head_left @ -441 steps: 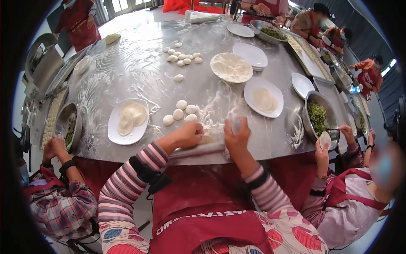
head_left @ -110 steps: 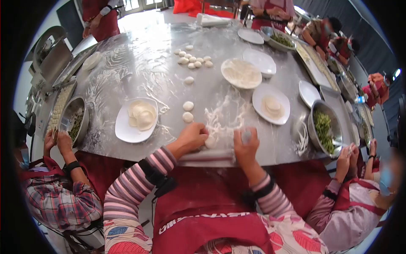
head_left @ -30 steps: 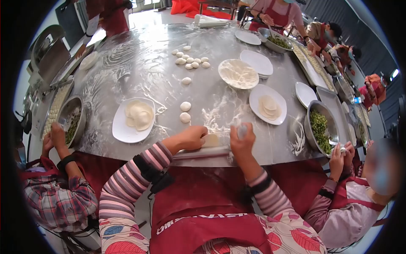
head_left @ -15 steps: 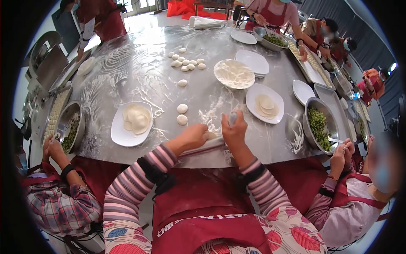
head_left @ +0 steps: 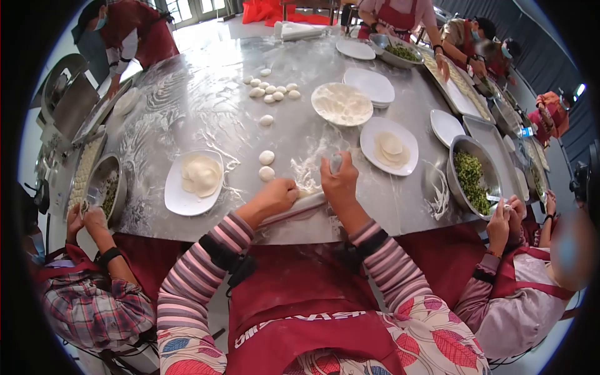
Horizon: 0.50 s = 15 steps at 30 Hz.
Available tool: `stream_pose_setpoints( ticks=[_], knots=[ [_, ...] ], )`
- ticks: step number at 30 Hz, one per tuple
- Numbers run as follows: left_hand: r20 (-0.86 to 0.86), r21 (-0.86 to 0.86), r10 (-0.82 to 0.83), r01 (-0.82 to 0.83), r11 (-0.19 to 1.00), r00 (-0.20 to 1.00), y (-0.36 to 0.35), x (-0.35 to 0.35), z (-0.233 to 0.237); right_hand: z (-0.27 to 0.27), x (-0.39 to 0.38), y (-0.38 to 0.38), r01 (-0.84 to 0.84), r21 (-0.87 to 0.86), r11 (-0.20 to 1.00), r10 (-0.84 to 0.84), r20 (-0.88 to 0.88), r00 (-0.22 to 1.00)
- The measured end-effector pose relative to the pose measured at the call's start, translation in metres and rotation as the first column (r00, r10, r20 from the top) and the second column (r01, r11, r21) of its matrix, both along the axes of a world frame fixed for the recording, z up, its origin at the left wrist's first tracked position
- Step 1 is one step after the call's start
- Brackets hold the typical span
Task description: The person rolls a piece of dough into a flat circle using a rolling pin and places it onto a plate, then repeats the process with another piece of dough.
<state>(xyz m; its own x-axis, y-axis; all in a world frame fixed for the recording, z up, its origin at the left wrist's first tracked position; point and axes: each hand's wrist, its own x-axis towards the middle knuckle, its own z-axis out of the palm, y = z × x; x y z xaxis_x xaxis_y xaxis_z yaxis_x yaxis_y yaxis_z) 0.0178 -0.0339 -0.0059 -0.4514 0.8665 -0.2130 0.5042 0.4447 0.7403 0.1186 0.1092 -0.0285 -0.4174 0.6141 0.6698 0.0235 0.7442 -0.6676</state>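
My left hand (head_left: 273, 199) is closed, its fingers pinching the edge of a pale, flat piece of dough (head_left: 306, 193) at the table's near edge. Just right of it, my right hand (head_left: 340, 187) is wrapped around a rolling pin, whose greyish rounded end (head_left: 336, 164) pokes out above the fist. The rest of the pin and much of the dough are hidden by my hands. Two dough balls (head_left: 267, 165) lie beyond my left hand. To the left, a white plate (head_left: 176, 199) carries round wrappers; another plate of wrappers (head_left: 407, 129) stands to the right.
Loose flour and more dough balls (head_left: 277, 95) lie on the metal table (head_left: 206, 119). A bowl of flour (head_left: 342, 103) sits ahead, near stacked plates (head_left: 370, 86). Metal bowls of green filling (head_left: 472, 178) flank me, with a person's hands working at either side.
The whole view has shifted slightly. Both my hands keep nearly the same place on the table, the left on the dough and the right on the rolling pin.
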Motion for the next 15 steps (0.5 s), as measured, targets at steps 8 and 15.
stream_pose_setpoints(
  ticks=[8, 15],
  knots=[
    [-0.103, 0.187, 0.05, -0.03, 0.982, 0.993, -0.027, 0.001, -0.023, 0.002, 0.07, -0.035, -0.036, -0.093, 0.995, 0.034, -0.022, 0.999],
    [-0.023, 0.219, 0.44, -0.425, 0.878, 0.898, -0.122, -0.106, 0.023, 0.0, 0.069, -0.033, -0.044, -0.145, 0.988, 0.044, -0.003, 0.999]
  ],
)
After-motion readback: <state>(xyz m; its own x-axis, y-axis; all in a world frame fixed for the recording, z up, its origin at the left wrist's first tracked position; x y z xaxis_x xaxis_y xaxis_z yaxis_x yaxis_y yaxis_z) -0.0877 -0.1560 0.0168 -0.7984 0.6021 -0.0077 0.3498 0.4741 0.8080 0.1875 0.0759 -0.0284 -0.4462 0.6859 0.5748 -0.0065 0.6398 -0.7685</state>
